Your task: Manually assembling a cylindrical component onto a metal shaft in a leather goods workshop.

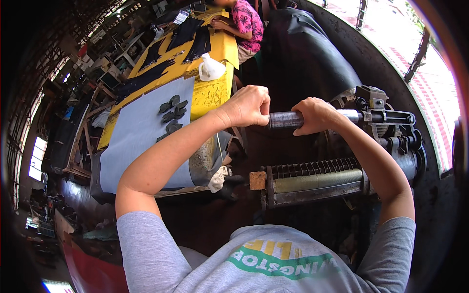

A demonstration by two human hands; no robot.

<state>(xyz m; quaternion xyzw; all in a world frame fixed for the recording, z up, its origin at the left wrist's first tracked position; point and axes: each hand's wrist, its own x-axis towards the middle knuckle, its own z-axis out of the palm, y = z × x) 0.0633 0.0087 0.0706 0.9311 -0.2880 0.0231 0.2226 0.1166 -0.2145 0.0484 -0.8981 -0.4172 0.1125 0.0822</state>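
Observation:
A round metal shaft (285,120) reaches out leftward from a geared machine (391,117) on the right. My right hand (314,115) wraps over this shaft, thumb below and fingers hidden behind it. At the shaft's free left end is my left hand (250,105), its fingers curled into a closed grip. What those fingers hold is hidden from this view. Below the shaft, on the same machine, a long roller (317,181) lies beside a row of thin metal discs (312,167). A wooden block (257,180) sits at the left end of that lower frame.
To the left, a long table with a yellow cover (215,95) carries a grey sheet (141,141), dark cut pieces (173,115), dark gloves (185,34) and a white jug (211,68). Another person (248,24) works at its far end. A large dark sheet (312,49) drapes behind the machine.

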